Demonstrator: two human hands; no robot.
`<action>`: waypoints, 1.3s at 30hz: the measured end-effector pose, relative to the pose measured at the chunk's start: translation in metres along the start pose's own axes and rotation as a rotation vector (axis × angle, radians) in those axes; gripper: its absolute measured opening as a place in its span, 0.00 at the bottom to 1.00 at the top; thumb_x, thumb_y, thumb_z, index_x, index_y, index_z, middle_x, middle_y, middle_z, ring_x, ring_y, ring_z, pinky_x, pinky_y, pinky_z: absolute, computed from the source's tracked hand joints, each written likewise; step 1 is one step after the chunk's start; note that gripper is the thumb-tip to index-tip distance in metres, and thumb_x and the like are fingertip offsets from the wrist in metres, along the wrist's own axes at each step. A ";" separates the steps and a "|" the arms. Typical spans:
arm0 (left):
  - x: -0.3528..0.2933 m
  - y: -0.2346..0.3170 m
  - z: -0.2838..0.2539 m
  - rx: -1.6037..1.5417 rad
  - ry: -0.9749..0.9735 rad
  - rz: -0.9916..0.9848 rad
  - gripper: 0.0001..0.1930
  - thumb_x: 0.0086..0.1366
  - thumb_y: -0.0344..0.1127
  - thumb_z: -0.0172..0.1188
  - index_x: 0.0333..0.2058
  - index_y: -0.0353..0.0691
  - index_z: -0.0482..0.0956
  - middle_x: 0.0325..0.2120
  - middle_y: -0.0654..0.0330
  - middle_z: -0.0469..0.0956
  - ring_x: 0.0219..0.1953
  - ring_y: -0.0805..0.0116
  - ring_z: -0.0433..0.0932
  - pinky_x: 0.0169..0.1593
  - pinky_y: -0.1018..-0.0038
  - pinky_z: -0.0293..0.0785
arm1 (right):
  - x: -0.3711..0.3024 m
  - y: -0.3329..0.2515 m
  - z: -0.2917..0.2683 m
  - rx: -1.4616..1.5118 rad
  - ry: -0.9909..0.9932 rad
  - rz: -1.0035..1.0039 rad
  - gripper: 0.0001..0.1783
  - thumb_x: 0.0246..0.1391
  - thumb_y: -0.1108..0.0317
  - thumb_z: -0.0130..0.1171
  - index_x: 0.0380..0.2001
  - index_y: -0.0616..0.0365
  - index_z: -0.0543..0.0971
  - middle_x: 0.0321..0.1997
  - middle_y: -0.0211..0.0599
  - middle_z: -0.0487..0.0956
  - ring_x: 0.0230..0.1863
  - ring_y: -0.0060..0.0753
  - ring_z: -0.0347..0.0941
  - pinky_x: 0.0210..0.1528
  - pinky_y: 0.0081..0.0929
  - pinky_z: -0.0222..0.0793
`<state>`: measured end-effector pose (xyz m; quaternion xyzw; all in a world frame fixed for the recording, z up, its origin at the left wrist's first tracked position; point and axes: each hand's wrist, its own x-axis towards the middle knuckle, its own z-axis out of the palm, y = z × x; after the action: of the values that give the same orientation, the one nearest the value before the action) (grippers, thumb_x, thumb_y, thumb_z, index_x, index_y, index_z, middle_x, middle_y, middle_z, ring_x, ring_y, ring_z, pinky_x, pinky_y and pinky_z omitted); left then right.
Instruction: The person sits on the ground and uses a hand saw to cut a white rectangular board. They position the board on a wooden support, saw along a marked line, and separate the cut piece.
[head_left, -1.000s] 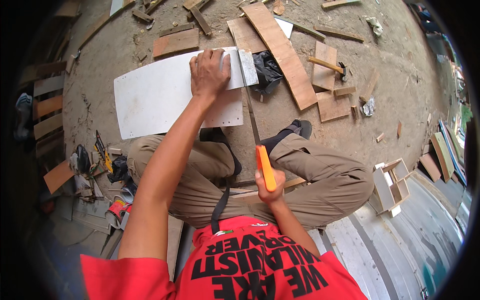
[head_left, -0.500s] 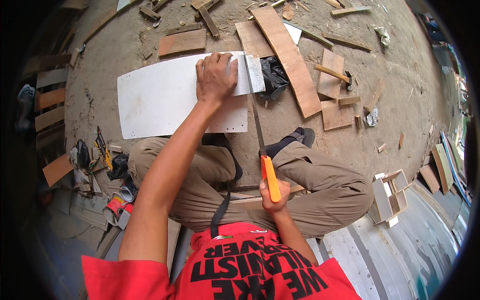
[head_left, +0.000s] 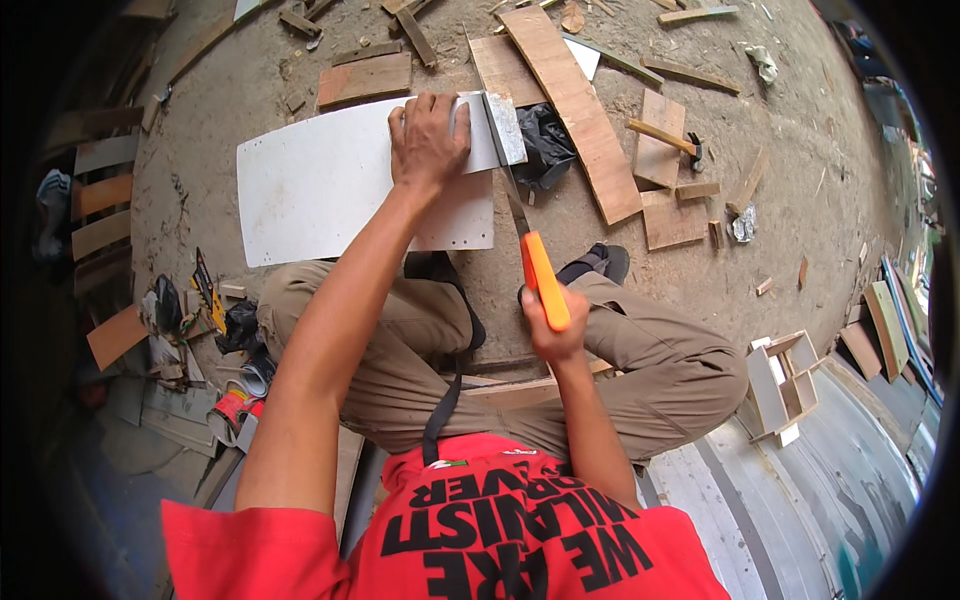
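Note:
My left hand (head_left: 428, 140) lies on a white board (head_left: 320, 165), pressing it down with the fingers spread near its far edge. A handsaw with an orange handle (head_left: 545, 282) is in my right hand (head_left: 556, 325), fingers wrapped round the grip. Its thin blade (head_left: 517, 205) runs away from me along the board's right end, and the tip shows past the far edge. Just right of the blade is a narrow, scuffed end piece (head_left: 506, 128) of the board, tilted slightly. Beneath the right part lies another white panel edge with small holes.
A black plastic bag (head_left: 545, 150) and a long plywood strip (head_left: 570, 115) lie right of the board. Farther right, a hammer (head_left: 665, 138) rests on plywood offcuts. Paint cans (head_left: 232, 408) stand at lower left, a small wooden shelf frame (head_left: 785, 385) at lower right. My folded legs are close in front.
My right hand has pushed the saw forward, away from me, so the tip now shows beyond the far edge. The end piece tilts more. My left hand stays on the board.

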<state>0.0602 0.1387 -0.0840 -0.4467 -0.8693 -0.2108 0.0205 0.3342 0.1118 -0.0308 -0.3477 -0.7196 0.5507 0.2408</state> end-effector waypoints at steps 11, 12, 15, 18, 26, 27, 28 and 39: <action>0.002 -0.004 0.002 0.002 0.015 -0.012 0.16 0.69 0.45 0.52 0.46 0.42 0.80 0.41 0.56 0.77 0.49 0.61 0.74 0.61 0.61 0.57 | -0.069 0.003 -0.007 -0.044 0.064 -0.065 0.08 0.47 0.72 0.62 0.20 0.62 0.74 0.13 0.40 0.66 0.12 0.43 0.66 0.19 0.36 0.60; -0.001 -0.005 0.001 0.002 0.006 -0.009 0.16 0.69 0.45 0.52 0.46 0.42 0.80 0.41 0.56 0.77 0.49 0.61 0.74 0.61 0.61 0.57 | -0.057 0.004 -0.006 -0.043 -0.010 -0.065 0.09 0.47 0.72 0.62 0.19 0.62 0.73 0.13 0.39 0.66 0.12 0.43 0.65 0.19 0.35 0.60; 0.006 -0.001 0.002 -0.009 0.041 0.015 0.16 0.69 0.44 0.51 0.46 0.42 0.80 0.41 0.55 0.77 0.49 0.60 0.74 0.61 0.60 0.57 | 0.029 0.006 0.014 0.023 0.041 -0.009 0.15 0.54 0.72 0.61 0.17 0.60 0.69 0.12 0.37 0.64 0.12 0.33 0.62 0.18 0.30 0.57; 0.000 0.000 0.005 -0.002 0.022 0.007 0.16 0.69 0.44 0.51 0.46 0.42 0.80 0.41 0.55 0.77 0.49 0.60 0.74 0.60 0.60 0.57 | 0.052 -0.003 0.032 0.148 0.097 0.022 0.16 0.54 0.72 0.62 0.17 0.61 0.68 0.12 0.36 0.64 0.12 0.27 0.60 0.18 0.29 0.56; -0.003 -0.003 0.000 0.003 -0.015 -0.019 0.17 0.70 0.44 0.51 0.48 0.40 0.79 0.42 0.54 0.78 0.51 0.58 0.74 0.60 0.61 0.58 | -0.057 -0.002 -0.006 -0.039 0.038 -0.117 0.09 0.49 0.75 0.61 0.20 0.62 0.72 0.13 0.38 0.66 0.13 0.41 0.65 0.19 0.33 0.60; -0.005 -0.005 -0.002 0.018 -0.013 -0.015 0.17 0.70 0.44 0.50 0.48 0.40 0.79 0.42 0.54 0.78 0.51 0.58 0.74 0.60 0.61 0.58 | -0.038 -0.004 -0.002 -0.047 0.016 -0.078 0.10 0.50 0.74 0.61 0.19 0.62 0.72 0.13 0.38 0.67 0.12 0.40 0.65 0.19 0.32 0.60; -0.002 -0.003 -0.001 0.030 0.000 -0.002 0.17 0.70 0.44 0.50 0.48 0.40 0.79 0.42 0.54 0.78 0.51 0.58 0.74 0.60 0.61 0.59 | -0.006 0.000 0.004 -0.056 0.003 -0.051 0.11 0.51 0.74 0.61 0.19 0.62 0.71 0.13 0.38 0.67 0.12 0.39 0.64 0.19 0.32 0.60; -0.001 -0.002 -0.004 0.011 -0.007 -0.028 0.16 0.71 0.43 0.49 0.47 0.40 0.79 0.42 0.55 0.78 0.50 0.58 0.74 0.59 0.61 0.59 | -0.068 -0.001 -0.013 -0.041 0.019 -0.085 0.08 0.49 0.75 0.62 0.20 0.63 0.74 0.14 0.37 0.67 0.13 0.37 0.66 0.19 0.33 0.60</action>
<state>0.0582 0.1353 -0.0815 -0.4351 -0.8766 -0.2047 0.0173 0.3867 0.0679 -0.0234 -0.3269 -0.7427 0.5215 0.2637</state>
